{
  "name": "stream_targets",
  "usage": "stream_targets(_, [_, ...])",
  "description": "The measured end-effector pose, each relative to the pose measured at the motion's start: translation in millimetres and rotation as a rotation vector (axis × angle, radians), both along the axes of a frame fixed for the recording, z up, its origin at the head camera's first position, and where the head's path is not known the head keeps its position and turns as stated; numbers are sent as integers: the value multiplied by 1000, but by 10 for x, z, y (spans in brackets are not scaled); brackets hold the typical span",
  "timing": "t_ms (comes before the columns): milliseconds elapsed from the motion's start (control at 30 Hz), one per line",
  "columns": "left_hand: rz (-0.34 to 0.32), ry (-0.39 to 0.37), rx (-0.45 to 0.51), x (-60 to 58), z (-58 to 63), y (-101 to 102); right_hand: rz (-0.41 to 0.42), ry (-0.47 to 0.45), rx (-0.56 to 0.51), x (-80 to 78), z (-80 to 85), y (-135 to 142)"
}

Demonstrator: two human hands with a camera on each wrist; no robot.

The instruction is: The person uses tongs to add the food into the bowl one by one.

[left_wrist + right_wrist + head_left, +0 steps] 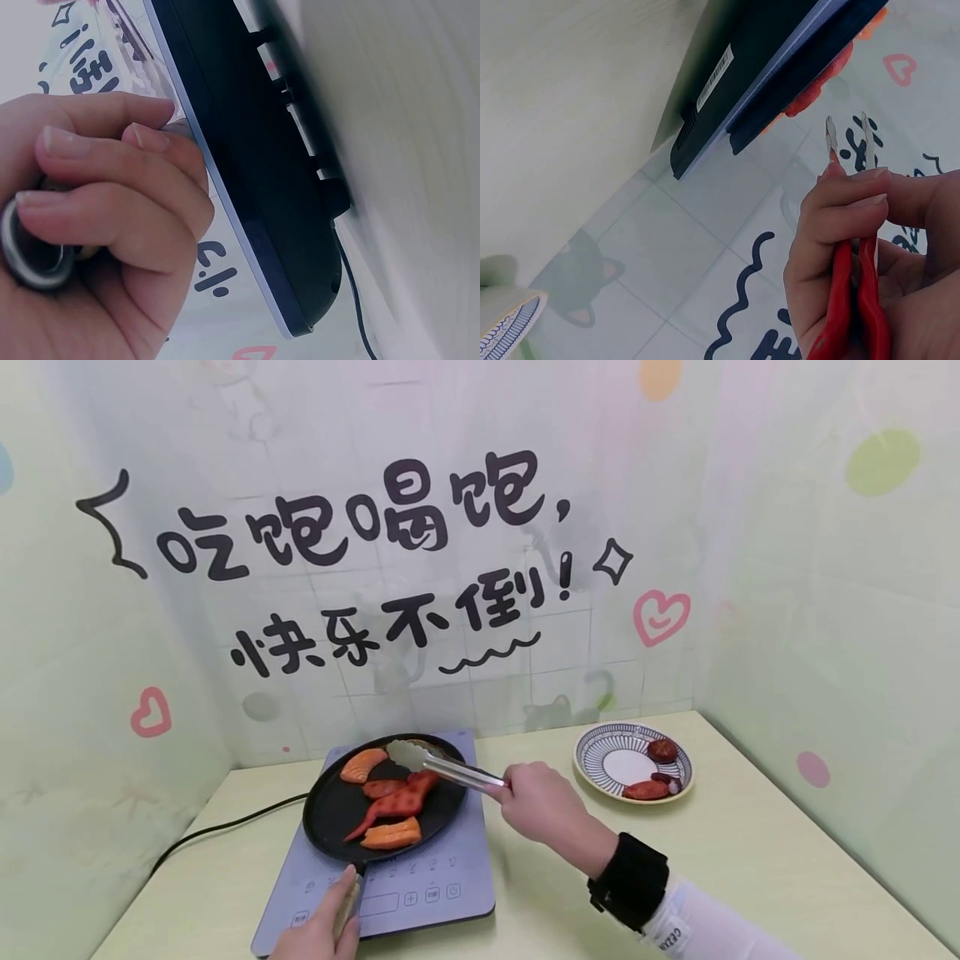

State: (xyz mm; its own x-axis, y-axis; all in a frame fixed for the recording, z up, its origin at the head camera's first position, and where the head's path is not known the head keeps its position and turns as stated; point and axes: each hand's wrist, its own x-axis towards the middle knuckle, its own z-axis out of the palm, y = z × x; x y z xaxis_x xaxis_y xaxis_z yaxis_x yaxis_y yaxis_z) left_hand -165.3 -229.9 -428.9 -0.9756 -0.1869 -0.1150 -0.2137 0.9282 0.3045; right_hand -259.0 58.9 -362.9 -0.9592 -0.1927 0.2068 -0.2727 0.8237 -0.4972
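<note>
My left hand (pixel 318 931) is curled round the handle (pixel 347 903) of a round black frying pan (pixel 324 822); the handle's ring end shows in the left wrist view. The pan sits on a flat induction cooker (pixel 468 881). Inside it lie orange, salmon-like pieces (pixel 392 834) and red pieces (pixel 395 802), one with a tapering tail. My right hand (pixel 543 806) grips metal tongs (pixel 461 772) by their red handles (pixel 840 300). The tongs' scalloped tips are over the pan's far side. In the right wrist view these tips stand slightly apart, with nothing between them.
A patterned plate (pixel 587 768) with several reddish-brown food pieces (pixel 647 790) stands at the back right of the pale table (pixel 555 893). From the cooker's left a black cable (pixel 217 829) runs across the table. Printed curtains close in the back and both sides.
</note>
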Motion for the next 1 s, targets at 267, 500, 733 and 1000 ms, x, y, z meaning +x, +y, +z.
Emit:
stream_targets(267, [-14,1,-10,-85,-141,-90,-16,-9,6,148,-92,330])
stream_targets(500, [-5,19,-22,-134,-277,-149,-65,-48,-25,278,-153,623])
stream_targets(733, [5,4,-5,8,1,5,-137,-102,-71,382,-234,907])
stream_targets(1000, [6,13,5,21,15,17,-152,-59,-23,469,-192,1283])
